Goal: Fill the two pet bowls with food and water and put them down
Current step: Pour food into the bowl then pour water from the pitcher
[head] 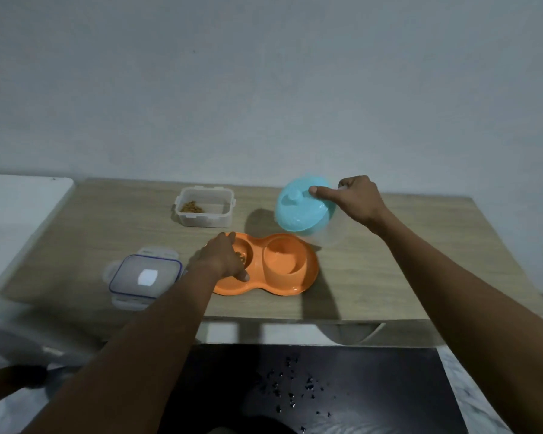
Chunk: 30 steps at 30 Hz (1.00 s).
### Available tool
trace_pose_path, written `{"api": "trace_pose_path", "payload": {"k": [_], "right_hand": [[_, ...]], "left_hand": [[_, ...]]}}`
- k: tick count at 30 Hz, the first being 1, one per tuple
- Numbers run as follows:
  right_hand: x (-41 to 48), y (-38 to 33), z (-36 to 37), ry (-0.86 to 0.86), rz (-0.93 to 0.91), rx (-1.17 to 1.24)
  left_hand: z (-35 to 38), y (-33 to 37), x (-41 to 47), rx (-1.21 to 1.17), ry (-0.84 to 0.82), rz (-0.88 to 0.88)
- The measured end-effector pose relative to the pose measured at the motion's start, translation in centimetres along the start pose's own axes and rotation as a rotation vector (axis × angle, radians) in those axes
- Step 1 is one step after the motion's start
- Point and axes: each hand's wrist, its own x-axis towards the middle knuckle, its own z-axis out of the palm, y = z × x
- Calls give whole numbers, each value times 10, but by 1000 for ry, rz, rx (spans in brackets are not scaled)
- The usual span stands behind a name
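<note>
A pale wood-grain table (389,277) stands against a plain grey-white wall (264,89). On it sits an orange double pet bowl (298,277). The left hand (224,258) grips its left rim, fingers curled over kibble inside. The right hand (356,198) holds a clear jug with a turquoise lid (301,205), tilted above the right cup. Behind stands an open food container (205,206); its lid (145,275) lies left of the bowl.

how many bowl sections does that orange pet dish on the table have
2. The left section sits under the left hand and holds some kibble; the right section is uncovered, below the tilted blue-lidded jug.
</note>
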Motion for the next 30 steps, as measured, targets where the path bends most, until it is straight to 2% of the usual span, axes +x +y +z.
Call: {"api": "trace_pose_path", "payload": {"k": [3,11,18,30], "right_hand": [[-7,-3,-3,-51,-55,-180],[-20,-10,-5,-91,-146,-432],[-24,-21,-1,-112,-189,-547],[-25,-26,-1,-130,-187,-603]], "left_hand": [[0,0,0,1,-1,-2],[2,-1,2,-19,19,-5],[3,-2,3,-28,19,4],[5,-2,3,-63,20,3]]}}
